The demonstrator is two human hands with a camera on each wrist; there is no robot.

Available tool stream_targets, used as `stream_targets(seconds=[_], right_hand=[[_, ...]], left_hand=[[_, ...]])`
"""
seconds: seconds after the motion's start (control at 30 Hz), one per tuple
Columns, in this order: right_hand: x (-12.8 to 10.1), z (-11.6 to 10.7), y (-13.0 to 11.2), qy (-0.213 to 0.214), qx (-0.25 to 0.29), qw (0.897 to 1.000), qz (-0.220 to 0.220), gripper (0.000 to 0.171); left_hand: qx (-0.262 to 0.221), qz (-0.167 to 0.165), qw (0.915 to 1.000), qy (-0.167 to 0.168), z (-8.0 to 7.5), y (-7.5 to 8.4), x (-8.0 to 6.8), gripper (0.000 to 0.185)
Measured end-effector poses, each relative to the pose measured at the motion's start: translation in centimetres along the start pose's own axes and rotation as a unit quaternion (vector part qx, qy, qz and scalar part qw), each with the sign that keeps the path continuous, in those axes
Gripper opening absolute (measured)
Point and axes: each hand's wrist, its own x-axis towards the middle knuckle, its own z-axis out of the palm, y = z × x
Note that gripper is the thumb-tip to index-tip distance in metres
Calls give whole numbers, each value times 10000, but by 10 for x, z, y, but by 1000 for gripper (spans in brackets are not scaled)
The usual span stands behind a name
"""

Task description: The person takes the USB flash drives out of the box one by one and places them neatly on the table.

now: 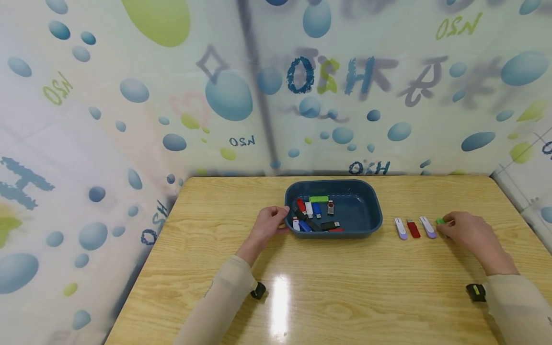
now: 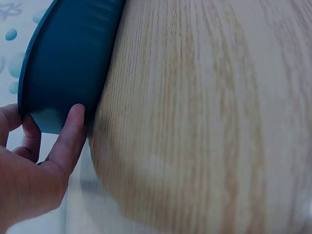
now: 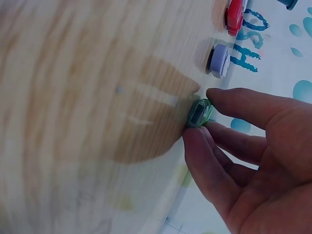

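Note:
My left hand (image 1: 269, 223) grips the left end of a dark blue plastic tray (image 1: 366, 233). In the left wrist view, one fingertip presses the tray's outer wall (image 2: 73, 58) and another digit is at the rim. Over on the right, my right hand (image 1: 472, 235) pinches a green USB stick (image 3: 200, 113) between thumb and fingers, low at the tabletop. Left of it, in a row on the wood, lie a white-and-purple USB stick (image 1: 427, 227), a red USB stick (image 1: 413, 228) and another white-and-purple USB stick (image 1: 400, 229).
Several USB sticks lie loose in the tray's left half, among them a lime green one (image 1: 318, 199), a blue one (image 1: 316, 210) and a silver-brown one (image 1: 330, 207). The wooden table (image 1: 345, 287) meets a patterned curtain (image 1: 388, 110) at its back edge.

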Motion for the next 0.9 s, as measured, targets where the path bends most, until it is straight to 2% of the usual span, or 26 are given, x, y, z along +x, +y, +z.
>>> stream_targets(seconds=[0.3, 0.47, 0.63, 0.73, 0.9], right_hand=[[0, 0, -2, -32, -7, 10000, -41, 48], [-5, -1, -1, 108, -16, 9999, -71, 52], [-12, -4, -6, 493, 90, 9987, -92, 52], [-16, -8, -14, 796, 157, 9966, -157, 50], [-20, -12, -32, 1053, 224, 9938, -273, 48]], left_hand=[[33, -14, 10000, -1, 1, 0, 0, 33], [39, -23, 10000, -3, 1, 0, 0, 34], [42, -29, 10000, 16, 0, 0, 0, 35], [55, -34, 10000, 33, 0, 0, 1, 34], [67, -45, 10000, 37, 0, 0, 1, 34]])
